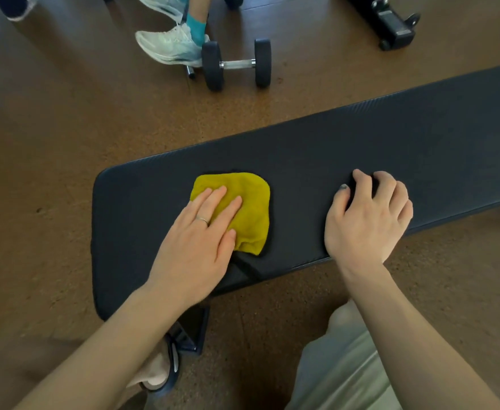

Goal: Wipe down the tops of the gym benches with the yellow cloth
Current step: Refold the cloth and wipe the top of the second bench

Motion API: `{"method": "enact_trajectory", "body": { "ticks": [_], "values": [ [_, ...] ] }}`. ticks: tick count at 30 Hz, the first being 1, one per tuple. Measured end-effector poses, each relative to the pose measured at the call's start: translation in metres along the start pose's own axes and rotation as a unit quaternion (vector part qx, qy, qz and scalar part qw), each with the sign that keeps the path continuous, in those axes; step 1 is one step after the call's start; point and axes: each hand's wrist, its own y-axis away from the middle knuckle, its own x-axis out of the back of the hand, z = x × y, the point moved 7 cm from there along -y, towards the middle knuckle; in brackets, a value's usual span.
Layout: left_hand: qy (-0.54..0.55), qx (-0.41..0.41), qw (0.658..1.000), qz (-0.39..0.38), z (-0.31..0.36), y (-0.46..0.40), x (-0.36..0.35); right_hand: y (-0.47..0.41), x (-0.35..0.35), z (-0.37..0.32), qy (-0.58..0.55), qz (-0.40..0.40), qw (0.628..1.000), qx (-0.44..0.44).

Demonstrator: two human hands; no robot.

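With our left hand [201, 232] pressing flat, straight fingers on the yellow cloth [239, 208] near the bench [420, 137] pad's end and our right hand [367, 214] bracing with loosely curled fingers, empty, we should sweep long overlapping passes rightward.

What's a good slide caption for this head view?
Left hand presses yellow cloth on gym bench.

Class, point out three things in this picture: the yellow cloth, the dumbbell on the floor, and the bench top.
yellow cloth [250, 202]: head view, on its bare right half beside the fingers.
dumbbell [236, 64]: head view, on its metal handle.
bench top [405, 137]: head view, on bare black padding.
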Motion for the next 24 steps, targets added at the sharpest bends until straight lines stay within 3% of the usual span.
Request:
{"method": "enact_trajectory", "body": {
  "ticks": [8, 13, 16, 21, 24],
  "values": [
    [-0.012, 0.085, 0.996, 0.018, 0.024, -0.122, -0.002, -0.003, 0.001, -0.002, 0.026, -0.005, 1.0, 0.007],
    [0.006, -0.026, 1.0, 0.009, 0.062, -0.025, -0.012, -0.001, 0.0, 0.001, 0.016, -0.006, 1.0, 0.02],
    [0.001, -0.041, 0.999, -0.012, 0.071, 0.009, -0.021, 0.001, -0.002, 0.005, 0.012, -0.001, 0.999, 0.039],
    [-0.018, -0.06, 0.998, 0.007, 0.077, -0.054, -0.018, 0.001, 0.0, 0.002, 0.015, -0.009, 0.999, 0.033],
    [-0.009, -0.03, 0.999, 0.007, 0.084, -0.108, -0.02, 0.0, 0.001, 0.003, 0.008, 0.0, 1.0, 0.023]
  ]
}}
